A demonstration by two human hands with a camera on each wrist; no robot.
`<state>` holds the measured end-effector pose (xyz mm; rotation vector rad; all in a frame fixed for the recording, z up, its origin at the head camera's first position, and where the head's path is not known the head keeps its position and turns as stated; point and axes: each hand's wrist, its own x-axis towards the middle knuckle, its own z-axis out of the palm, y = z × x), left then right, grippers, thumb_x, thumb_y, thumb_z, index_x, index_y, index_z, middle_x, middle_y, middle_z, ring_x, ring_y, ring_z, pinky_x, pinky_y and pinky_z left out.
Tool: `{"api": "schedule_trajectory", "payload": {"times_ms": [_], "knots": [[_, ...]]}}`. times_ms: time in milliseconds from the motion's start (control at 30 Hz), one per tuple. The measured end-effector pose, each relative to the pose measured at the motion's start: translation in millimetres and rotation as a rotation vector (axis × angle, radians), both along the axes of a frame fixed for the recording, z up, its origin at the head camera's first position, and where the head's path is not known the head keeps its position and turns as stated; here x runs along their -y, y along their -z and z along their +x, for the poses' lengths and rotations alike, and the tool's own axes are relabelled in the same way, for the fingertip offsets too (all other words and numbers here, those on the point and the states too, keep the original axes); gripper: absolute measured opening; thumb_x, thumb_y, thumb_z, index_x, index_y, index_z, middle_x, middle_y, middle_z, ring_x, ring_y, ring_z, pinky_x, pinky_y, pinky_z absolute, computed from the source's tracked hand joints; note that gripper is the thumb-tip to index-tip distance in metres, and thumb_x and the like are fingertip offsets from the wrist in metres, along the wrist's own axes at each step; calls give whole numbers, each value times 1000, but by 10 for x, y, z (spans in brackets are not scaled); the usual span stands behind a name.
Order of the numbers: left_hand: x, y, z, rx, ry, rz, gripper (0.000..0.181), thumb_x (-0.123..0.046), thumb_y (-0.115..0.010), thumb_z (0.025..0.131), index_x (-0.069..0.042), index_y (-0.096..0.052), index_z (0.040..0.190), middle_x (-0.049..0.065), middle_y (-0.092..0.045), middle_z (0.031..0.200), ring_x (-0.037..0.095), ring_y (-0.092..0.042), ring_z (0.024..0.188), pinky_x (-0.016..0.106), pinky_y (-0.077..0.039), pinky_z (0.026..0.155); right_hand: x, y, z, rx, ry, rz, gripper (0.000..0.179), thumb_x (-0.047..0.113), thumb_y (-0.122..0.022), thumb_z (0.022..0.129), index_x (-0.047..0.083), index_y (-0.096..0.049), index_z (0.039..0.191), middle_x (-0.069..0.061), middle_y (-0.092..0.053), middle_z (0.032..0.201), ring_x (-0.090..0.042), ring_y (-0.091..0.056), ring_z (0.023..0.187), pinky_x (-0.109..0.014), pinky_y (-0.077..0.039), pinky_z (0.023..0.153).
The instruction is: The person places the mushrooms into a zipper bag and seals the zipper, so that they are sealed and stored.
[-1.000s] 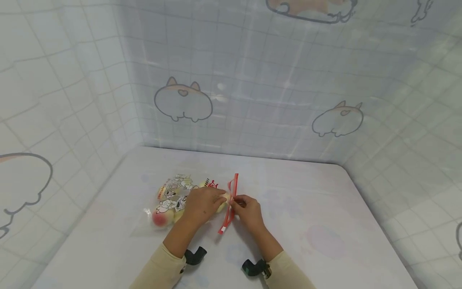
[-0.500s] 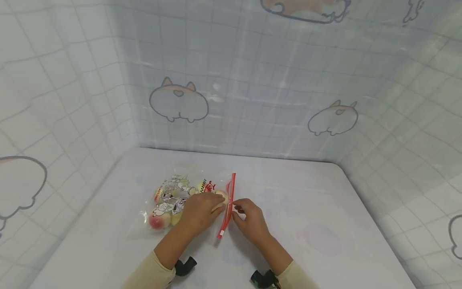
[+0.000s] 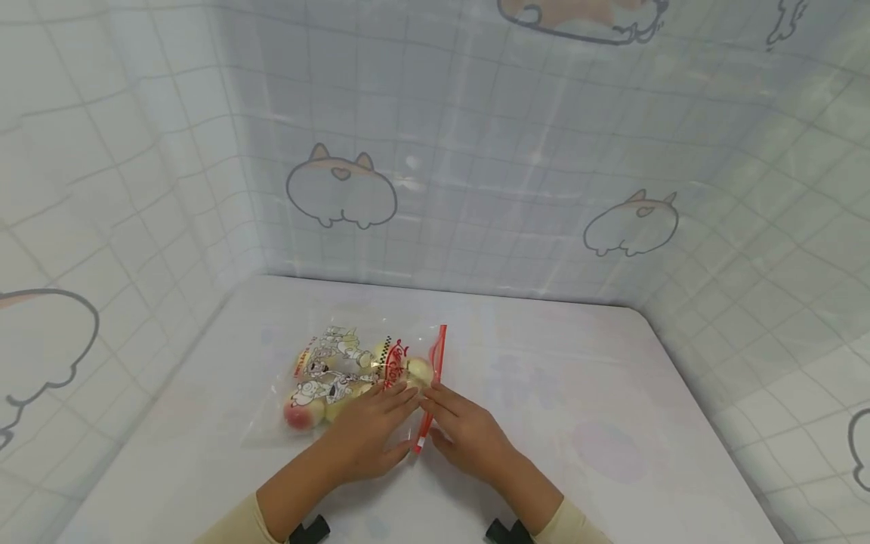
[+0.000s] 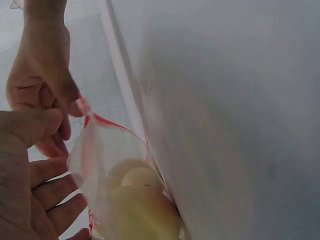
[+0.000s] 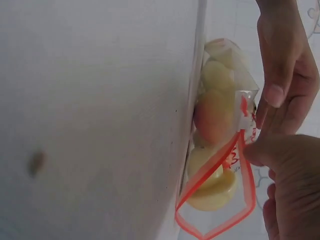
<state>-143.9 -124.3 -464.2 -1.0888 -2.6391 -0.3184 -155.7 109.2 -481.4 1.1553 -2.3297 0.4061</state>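
Observation:
A clear slider zip bag (image 3: 340, 363) with printed cartoon figures and a red zip strip (image 3: 438, 363) lies on the table, holding several round yellow fruits with red blush (image 5: 215, 115). The white slider (image 3: 420, 442) sits at the strip's near end. My left hand (image 3: 370, 434) rests its straight fingers on the bag's top, thumb spread toward the strip. Across the strip, my right hand (image 3: 472, 434) lays straight fingers on the bag, its thumb at the strip's outer side. The bag's mouth gapes in the right wrist view.
The white table (image 3: 578, 393) has a raised-looking back edge along a grid-patterned curtain (image 3: 476, 189) with cartoon dogs. Curtain also hangs at left and right. Dark wrist mounts (image 3: 309, 530) show under the sleeves.
My right hand stopped pinching at the strip, drew off to the right, then laid its fingers over the strip. My left hand slid nearer to me, uncovering more of the bag.

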Motion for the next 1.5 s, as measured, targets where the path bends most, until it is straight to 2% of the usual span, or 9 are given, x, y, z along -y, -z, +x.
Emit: {"api": "schedule_trajectory", "payload": {"times_ms": [100,267,367,600,833,933,1200,1367,1500], "knots": [[29,23,22,3,13,-35,67,-48,-68,89,-11,-55,143,3,-52,148,23,-46,140,48,-37,113,1,-5,23,8,-32,32,60,15,-85,77,9,-64,133,-5,-62,137,-20,-57,129,-32,-48,102],[61,47,35,54,29,-73,75,-49,-75,85,-12,-51,146,4,-49,151,24,-46,140,51,-31,116,-5,27,52,17,-19,99,61,23,-86,77,12,-63,133,-3,-62,138,-15,-57,129,-31,-48,102],[67,70,38,71,26,-100,76,-46,-77,84,-13,-50,147,3,-49,151,24,-45,140,50,-30,117,1,68,59,22,-21,129,53,28,-87,77,16,-64,123,-1,-60,138,-12,-56,130,-29,-47,103],[47,155,13,33,16,-123,61,-37,-76,86,-15,-57,140,3,-56,145,24,-48,138,47,-34,115,37,115,62,-2,-81,102,39,27,-90,73,18,-65,102,-3,-57,141,-16,-58,128,-30,-49,102],[27,159,16,29,50,-21,35,-34,-69,94,-22,-69,127,-3,-65,134,23,-53,134,47,-37,113,38,133,37,-115,-126,78,23,24,-87,77,20,-77,98,-5,-65,131,-18,-64,119,-30,-53,96],[11,164,16,-25,72,32,28,-30,-70,93,-23,-73,121,-5,-69,126,20,-60,126,46,-42,110,23,151,21,-159,-134,50,24,24,-86,78,19,-79,100,-4,-70,122,-17,-66,116,-29,-53,94],[-19,168,9,-161,122,180,17,-19,-78,85,-16,-78,102,-4,-76,106,16,-71,105,37,-54,95,-15,127,5,-139,-162,-107,25,15,-87,77,11,-76,99,-3,-75,109,-16,-70,108,-27,-54,92],[-57,174,11,-219,155,223,17,-20,-80,82,-17,-77,98,-6,-75,99,11,-71,96,35,-56,89,-9,91,16,-147,-185,-116,22,13,-83,82,9,-77,102,-4,-75,105,-17,-72,104,-27,-55,91],[-93,185,18,-258,167,260,13,-16,-82,79,-18,-77,91,-9,-75,93,7,-70,87,28,-56,80,1,71,23,-161,-191,-112,20,14,-82,83,8,-77,102,-4,-75,104,-16,-72,103,-27,-55,91]]}}
